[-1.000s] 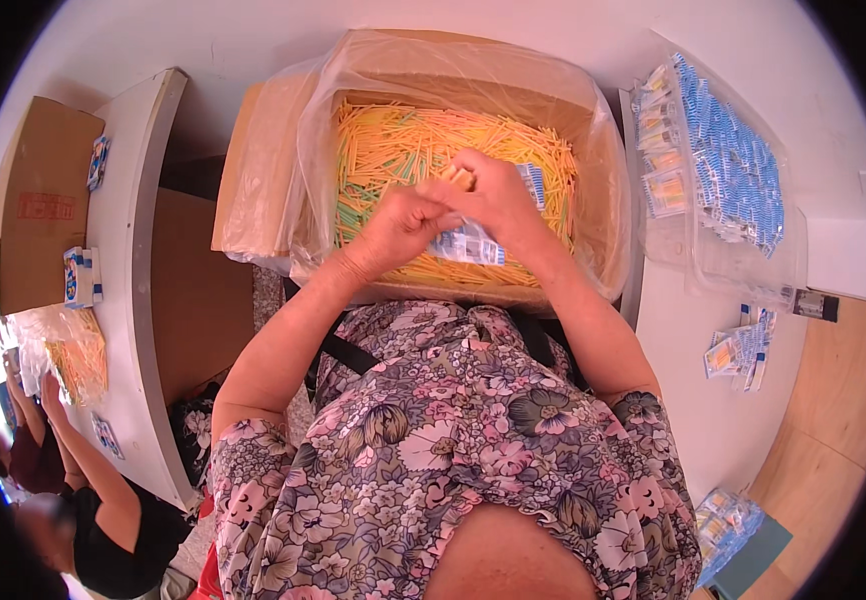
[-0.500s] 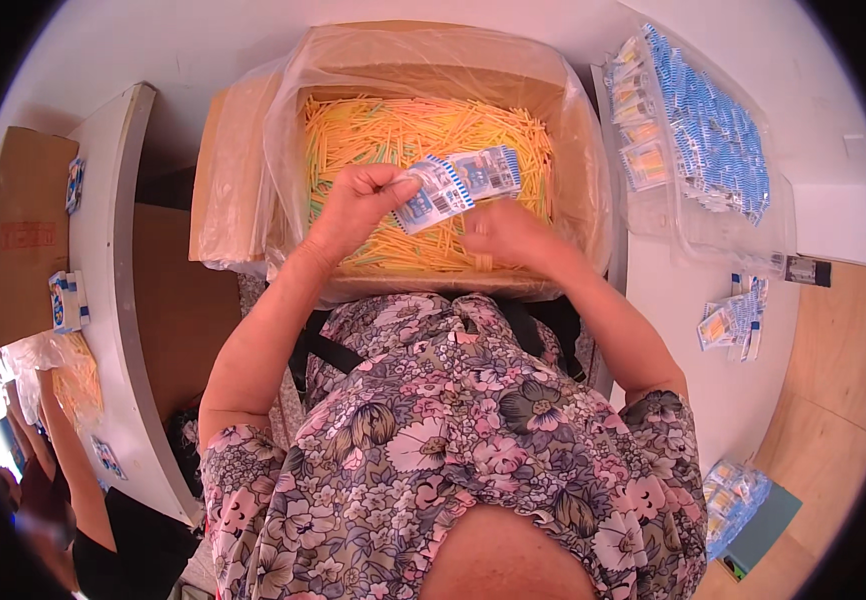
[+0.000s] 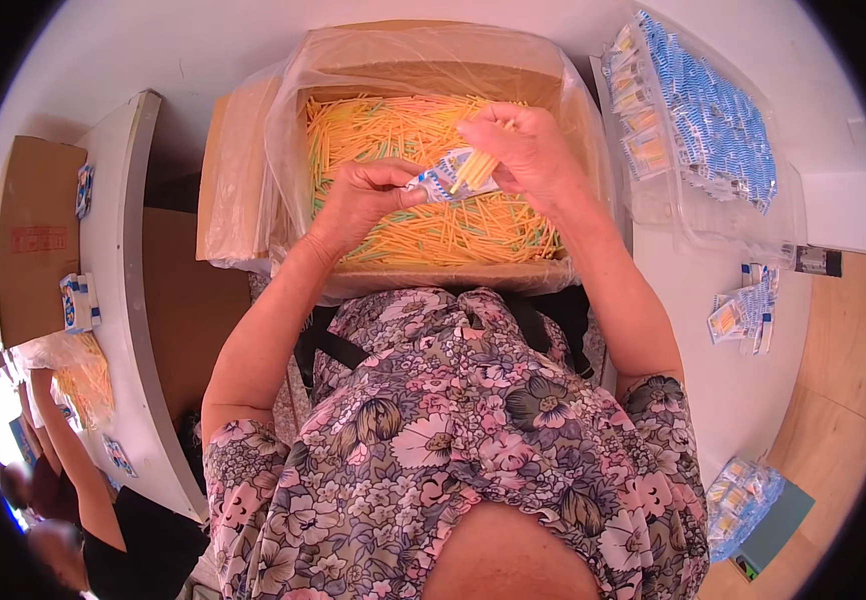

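Above an open cardboard box (image 3: 235,165) lined with clear plastic, my left hand (image 3: 365,203) pinches a small blue-and-white plastic packet (image 3: 435,180) between thumb and fingers. My right hand (image 3: 535,160) is closed on a small bunch of thin yellow sticks (image 3: 476,171), held at a slant over the packet's right end. Whether the stick tips are inside the packet or just in front of it, I cannot tell. Loose yellow, orange and a few green sticks (image 3: 373,128) fill the box below both hands.
To the right stands a clear plastic bin (image 3: 698,235) with many filled packets (image 3: 723,120). More packets (image 3: 743,312) lie on the white table (image 3: 693,390). A blue-tinted bag (image 3: 743,505) is at lower right. Leftward are a brown carton (image 3: 38,240) and other people's arms (image 3: 78,440).
My right hand has risen from the sticks with a bunch in its fingers and come to the packet. Of the two packets that showed before, one is now visible in my left hand.
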`<state>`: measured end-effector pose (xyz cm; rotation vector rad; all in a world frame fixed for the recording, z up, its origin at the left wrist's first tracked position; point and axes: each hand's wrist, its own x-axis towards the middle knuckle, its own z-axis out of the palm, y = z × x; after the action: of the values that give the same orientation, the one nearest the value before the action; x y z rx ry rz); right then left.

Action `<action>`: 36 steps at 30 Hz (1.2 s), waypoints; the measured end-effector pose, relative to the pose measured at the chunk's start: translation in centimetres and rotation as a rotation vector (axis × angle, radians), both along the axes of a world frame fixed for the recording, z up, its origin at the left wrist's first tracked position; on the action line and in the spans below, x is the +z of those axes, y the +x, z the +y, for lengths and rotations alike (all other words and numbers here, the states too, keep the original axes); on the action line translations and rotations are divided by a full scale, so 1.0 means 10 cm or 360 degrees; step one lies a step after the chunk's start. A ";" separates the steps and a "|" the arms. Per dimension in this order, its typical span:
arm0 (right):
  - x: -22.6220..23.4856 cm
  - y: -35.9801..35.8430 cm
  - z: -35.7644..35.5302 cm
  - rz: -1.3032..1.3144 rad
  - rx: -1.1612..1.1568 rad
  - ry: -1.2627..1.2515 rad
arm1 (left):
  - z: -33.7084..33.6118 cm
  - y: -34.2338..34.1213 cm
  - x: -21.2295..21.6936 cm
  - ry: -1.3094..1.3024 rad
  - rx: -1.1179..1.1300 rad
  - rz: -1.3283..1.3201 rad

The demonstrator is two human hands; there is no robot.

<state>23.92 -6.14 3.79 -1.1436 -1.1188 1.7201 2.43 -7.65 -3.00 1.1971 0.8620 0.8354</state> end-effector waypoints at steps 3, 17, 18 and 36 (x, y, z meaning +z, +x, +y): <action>-0.07 -0.08 0.02 -0.0442 -0.0007 0.0334 | -0.01 0.00 0.01 0.0039 -0.0024 0.0025; 0.27 -0.14 -0.10 -0.1046 0.0100 0.1028 | 0.01 -0.05 -0.04 -0.0043 -0.0012 0.0096; 0.23 -0.14 -0.09 -0.1044 0.0096 0.1029 | 0.01 -0.04 -0.03 -0.0033 -0.0013 0.0086; -0.04 0.05 -0.48 -0.0849 -0.0093 0.1121 | -0.01 0.17 0.09 -0.0259 -0.0147 -0.0151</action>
<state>24.41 -10.92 3.37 -1.1624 -1.7999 0.8416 4.15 -7.78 -2.08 1.0387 0.7766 0.7272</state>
